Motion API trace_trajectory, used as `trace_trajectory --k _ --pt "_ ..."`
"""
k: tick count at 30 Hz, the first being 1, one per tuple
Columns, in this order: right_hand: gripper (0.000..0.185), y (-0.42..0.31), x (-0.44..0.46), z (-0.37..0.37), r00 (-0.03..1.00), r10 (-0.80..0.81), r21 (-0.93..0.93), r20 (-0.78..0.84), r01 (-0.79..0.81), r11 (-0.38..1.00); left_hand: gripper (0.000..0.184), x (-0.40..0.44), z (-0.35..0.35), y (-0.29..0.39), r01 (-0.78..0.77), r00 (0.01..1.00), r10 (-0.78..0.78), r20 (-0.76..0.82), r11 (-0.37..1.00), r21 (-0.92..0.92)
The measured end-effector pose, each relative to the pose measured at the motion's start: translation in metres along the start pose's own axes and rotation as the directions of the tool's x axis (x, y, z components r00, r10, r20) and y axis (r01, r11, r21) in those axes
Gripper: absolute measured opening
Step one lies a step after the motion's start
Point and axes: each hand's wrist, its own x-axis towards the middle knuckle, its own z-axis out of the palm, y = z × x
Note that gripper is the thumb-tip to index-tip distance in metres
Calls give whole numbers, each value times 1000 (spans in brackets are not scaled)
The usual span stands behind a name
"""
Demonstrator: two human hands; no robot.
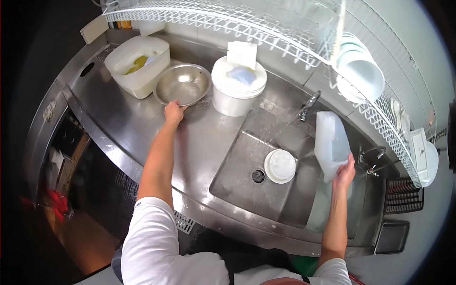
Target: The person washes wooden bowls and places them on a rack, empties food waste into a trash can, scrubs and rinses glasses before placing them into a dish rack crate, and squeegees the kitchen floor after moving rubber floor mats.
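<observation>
My left hand is closed on the near rim of a shallow stainless steel bowl on the steel counter. In my right hand is a translucent white plastic container, tilted and raised over the divider between the two sinks. My fingers wrap round its lower right end. Beneath it, the right sink holds cloudy water. A round white lid or dish lies in the left sink, beside the drain.
A white lidded bucket with a bluish cloth on top stands right of the bowl. Behind the bowl is a whitish tub. Two faucets line the wall. A white wire rack with stacked bowls hangs overhead.
</observation>
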Motion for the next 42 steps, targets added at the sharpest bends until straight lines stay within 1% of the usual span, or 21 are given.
trace_trajectory --k 2,5,10,12,13,14,16,19,21,24,28,30,31,32,34,35,36,37,39,41,42 --pt "33 5 -24 -6 993 82 -76 83 -76 994 31 -14 -19 -12 -31 998 26 -49 996 -89" --pt "26 2 -87 30 961 180 -162 211 -147 976 31 -47 -62 -31 -43 998 31 -61 978 -204" --pt "19 50 -125 86 810 378 -459 448 -154 875 28 -105 -121 -78 20 1000 -23 -9 970 -242" --pt "18 68 -136 128 741 429 -460 518 -182 869 27 -122 -141 -85 32 999 -39 -33 985 -169" --pt "19 73 -140 152 696 413 -445 587 -149 883 27 -129 -151 -86 40 998 -47 -46 990 -133" --pt "21 74 -142 177 647 396 -428 652 -117 896 26 -133 -157 -88 42 997 -52 -64 988 -152" --pt "25 61 -145 228 576 428 -392 696 -194 899 25 -144 -167 -94 45 994 -61 -87 982 -183" --pt "28 34 -149 293 484 463 -364 742 -289 885 24 -153 -181 -90 140 988 -152 -29 956 -257" --pt "27 24 -146 315 397 447 -340 801 -313 887 24 -155 -178 -94 125 991 -133 -8 951 -284" --pt "25 -16 -155 317 441 320 -234 839 -238 943 24 -155 -176 -81 112 993 -113 16 943 -314" --pt "22 -16 -135 268 524 211 -260 825 20 966 27 -142 -143 -53 106 993 -117 -17 943 -314" --pt "20 -13 -140 215 645 115 -79 756 -84 993 29 -124 -104 -47 44 991 -82 -103 946 -321" --pt "21 -17 -141 189 708 157 -134 688 -89 987 29 -116 -90 -37 55 987 -101 -121 940 -336" --pt "22 -8 -133 154 749 155 -96 645 -122 988 29 -108 -77 -24 68 983 -123 -138 935 -349" --pt "26 10 -110 78 838 186 18 514 -228 974 36 -93 -62 3 150 977 -198 -81 906 -397" --pt "32 13 -99 40 877 194 51 440 -240 969 49 -87 -55 17 134 980 -182 -78 898 -419" --pt "36 6 -93 6 928 215 -41 304 -213 976 62 -84 -50 26 117 984 -165 -73 891 -439" --pt "39 -5 -105 -9 998 55 -91 37 -52 994 71 -84 -45 26 41 995 -77 -64 897 -441" --pt "36 -14 -85 -79 999 -35 -319 -26 25 948 88 -89 -37 30 -112 994 99 -53 887 -448" --pt "34 12 -43 -189 984 -176 -534 30 164 830 92 -113 -41 44 -55 998 35 -50 868 -493" --pt "33 17 -36 -221 968 -248 -779 36 182 599 95 -131 -41 47 -26 999 4 -45 860 -510"
